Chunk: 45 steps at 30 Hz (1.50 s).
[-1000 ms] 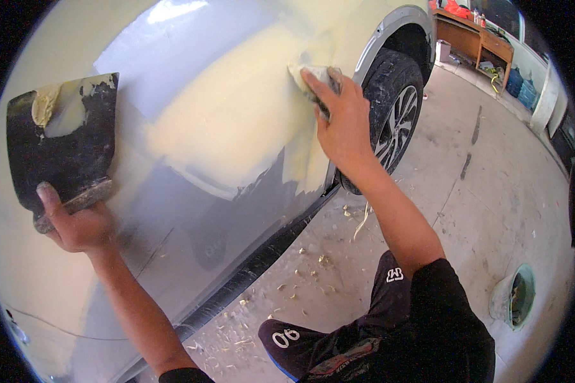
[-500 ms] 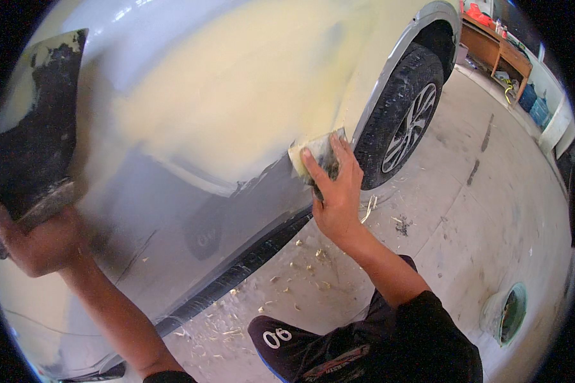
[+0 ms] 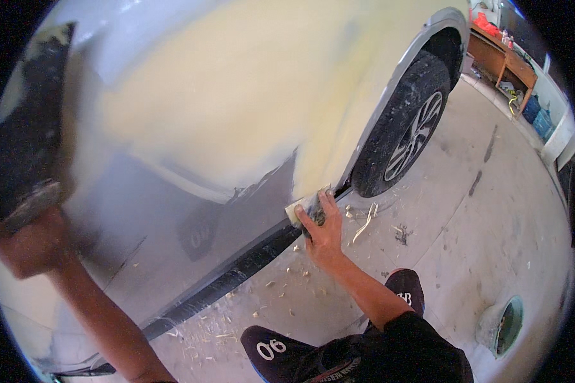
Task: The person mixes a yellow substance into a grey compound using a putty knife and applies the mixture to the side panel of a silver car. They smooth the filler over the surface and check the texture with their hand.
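Observation:
My right hand [image 3: 324, 235] is closed on a flat putty spreader [image 3: 292, 210] with cream filler on it, its edge against the bottom of the car body just above the black sill. Above it, a fresh strip of cream putty [image 3: 313, 163] runs down the panel beside the wheel arch. A wide patch of cream filler [image 3: 204, 96] covers the grey car panel [image 3: 172, 255]. At the far left, my left hand [image 3: 30, 246] grips a dark putty board [image 3: 29, 140] streaked with cream filler, raised in front of the panel; its fingers are blurred.
The car's wheel [image 3: 406, 127] stands right of the spreader. Putty scraps [image 3: 268, 297] litter the concrete floor below the black sill [image 3: 236, 268]. A pale green bucket [image 3: 508, 325] lies at the lower right. A wooden desk [image 3: 501, 57] is at the back right.
My right hand has drawn the spreader down the panel to the sill, leaving a cream strip behind it. The putty board has shifted slightly left and down with my left hand.

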Each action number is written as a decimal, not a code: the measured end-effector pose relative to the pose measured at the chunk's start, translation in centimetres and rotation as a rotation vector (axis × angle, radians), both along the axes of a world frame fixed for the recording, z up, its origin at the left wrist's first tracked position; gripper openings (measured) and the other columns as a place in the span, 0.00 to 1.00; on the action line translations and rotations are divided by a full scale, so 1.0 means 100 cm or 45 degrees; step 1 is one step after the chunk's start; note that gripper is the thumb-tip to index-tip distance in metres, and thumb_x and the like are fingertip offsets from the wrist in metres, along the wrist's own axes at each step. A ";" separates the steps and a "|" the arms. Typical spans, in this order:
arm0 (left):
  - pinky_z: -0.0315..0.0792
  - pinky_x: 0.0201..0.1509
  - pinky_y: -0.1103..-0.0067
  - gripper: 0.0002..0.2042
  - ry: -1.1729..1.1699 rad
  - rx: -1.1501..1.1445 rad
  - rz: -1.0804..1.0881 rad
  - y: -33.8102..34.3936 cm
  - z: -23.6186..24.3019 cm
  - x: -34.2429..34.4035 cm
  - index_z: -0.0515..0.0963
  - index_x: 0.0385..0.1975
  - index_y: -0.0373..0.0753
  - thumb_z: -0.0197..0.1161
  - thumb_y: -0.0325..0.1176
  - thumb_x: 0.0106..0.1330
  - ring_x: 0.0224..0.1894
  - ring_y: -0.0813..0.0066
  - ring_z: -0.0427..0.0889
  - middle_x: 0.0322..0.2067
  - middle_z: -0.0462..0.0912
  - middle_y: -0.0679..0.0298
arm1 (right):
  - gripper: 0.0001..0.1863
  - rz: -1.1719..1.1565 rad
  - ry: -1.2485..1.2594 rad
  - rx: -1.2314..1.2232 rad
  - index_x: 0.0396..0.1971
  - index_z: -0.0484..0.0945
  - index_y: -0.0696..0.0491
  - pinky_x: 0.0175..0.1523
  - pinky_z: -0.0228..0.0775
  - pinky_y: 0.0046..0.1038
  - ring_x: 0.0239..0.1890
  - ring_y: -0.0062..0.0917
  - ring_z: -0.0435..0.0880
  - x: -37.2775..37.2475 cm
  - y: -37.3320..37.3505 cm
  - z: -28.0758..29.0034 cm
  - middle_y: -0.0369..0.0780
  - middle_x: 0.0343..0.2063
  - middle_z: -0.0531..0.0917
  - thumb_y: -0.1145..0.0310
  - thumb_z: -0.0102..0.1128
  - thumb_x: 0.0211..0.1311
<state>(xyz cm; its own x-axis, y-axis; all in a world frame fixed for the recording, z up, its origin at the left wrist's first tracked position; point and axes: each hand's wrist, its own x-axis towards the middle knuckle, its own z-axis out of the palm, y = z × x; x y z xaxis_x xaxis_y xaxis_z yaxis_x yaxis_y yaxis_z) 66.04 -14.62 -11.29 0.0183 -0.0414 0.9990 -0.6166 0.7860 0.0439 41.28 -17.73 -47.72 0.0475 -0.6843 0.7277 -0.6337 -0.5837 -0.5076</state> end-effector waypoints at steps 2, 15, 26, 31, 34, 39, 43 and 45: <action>0.74 0.47 0.73 0.19 0.257 -0.068 0.231 0.011 -0.003 0.042 0.70 0.46 0.27 0.56 0.37 0.62 0.40 0.64 0.77 0.42 0.76 0.53 | 0.35 0.017 0.156 0.094 0.52 0.73 0.38 0.55 0.54 0.45 0.58 0.48 0.63 -0.011 0.010 0.019 0.50 0.57 0.65 0.83 0.57 0.39; 0.78 0.37 0.70 0.14 0.498 0.183 -0.295 0.006 -0.008 0.002 0.74 0.42 0.31 0.58 0.34 0.61 0.34 0.67 0.80 0.38 0.79 0.56 | 0.27 -0.561 -0.037 -0.361 0.53 0.72 0.34 0.49 0.63 0.44 0.49 0.40 0.73 -0.119 -0.099 0.284 0.46 0.46 0.75 0.74 0.53 0.52; 0.77 0.40 0.73 0.16 0.509 0.082 -0.284 0.012 -0.005 -0.012 0.72 0.43 0.28 0.56 0.35 0.61 0.36 0.67 0.79 0.38 0.78 0.54 | 0.31 -0.387 0.047 -0.351 0.52 0.72 0.33 0.53 0.58 0.42 0.53 0.38 0.68 -0.083 -0.062 0.238 0.45 0.49 0.70 0.77 0.55 0.45; 0.75 0.47 0.71 0.18 0.240 -0.108 0.136 0.002 -0.007 0.048 0.73 0.46 0.30 0.62 0.34 0.58 0.41 0.68 0.77 0.41 0.78 0.52 | 0.36 -0.216 0.088 -0.304 0.53 0.72 0.36 0.53 0.55 0.41 0.55 0.42 0.65 -0.059 -0.037 0.191 0.47 0.52 0.67 0.81 0.57 0.38; 0.75 0.47 0.70 0.26 -0.344 -0.525 0.967 0.007 -0.006 0.077 0.72 0.47 0.31 0.71 0.34 0.47 0.40 0.65 0.78 0.42 0.78 0.52 | 0.38 -0.140 0.108 -0.224 0.53 0.72 0.37 0.54 0.54 0.43 0.57 0.45 0.62 -0.046 -0.024 0.165 0.49 0.55 0.65 0.82 0.56 0.36; 0.77 0.44 0.72 0.32 -0.436 -0.616 1.151 0.023 0.004 0.105 0.74 0.44 0.31 0.77 0.38 0.36 0.35 0.63 0.81 0.36 0.80 0.53 | 0.38 -0.055 0.130 -0.117 0.53 0.72 0.36 0.56 0.52 0.45 0.60 0.46 0.60 -0.027 -0.015 0.108 0.50 0.58 0.62 0.82 0.57 0.35; 0.77 0.41 0.76 0.31 -0.500 -0.786 1.168 0.025 0.018 0.159 0.76 0.37 0.29 0.78 0.42 0.33 0.31 0.67 0.82 0.32 0.82 0.56 | 0.36 -0.002 0.122 -0.059 0.52 0.73 0.36 0.57 0.51 0.46 0.60 0.46 0.60 -0.016 -0.006 0.068 0.49 0.58 0.62 0.81 0.57 0.37; 0.78 0.41 0.76 0.32 -0.529 -0.761 1.214 0.027 0.018 0.160 0.76 0.37 0.29 0.78 0.45 0.33 0.32 0.66 0.82 0.33 0.82 0.56 | 0.36 0.023 0.097 -0.049 0.52 0.73 0.36 0.57 0.51 0.46 0.60 0.46 0.59 -0.012 -0.004 0.049 0.48 0.58 0.62 0.82 0.57 0.38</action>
<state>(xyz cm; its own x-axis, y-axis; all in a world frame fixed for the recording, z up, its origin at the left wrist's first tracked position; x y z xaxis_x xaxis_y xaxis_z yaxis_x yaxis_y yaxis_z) 82.00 -11.87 -9.51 -0.5393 0.2860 0.7921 -0.8420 -0.1670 -0.5130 40.11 -18.18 -42.85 0.1160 -0.6542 0.7474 -0.6590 -0.6137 -0.4349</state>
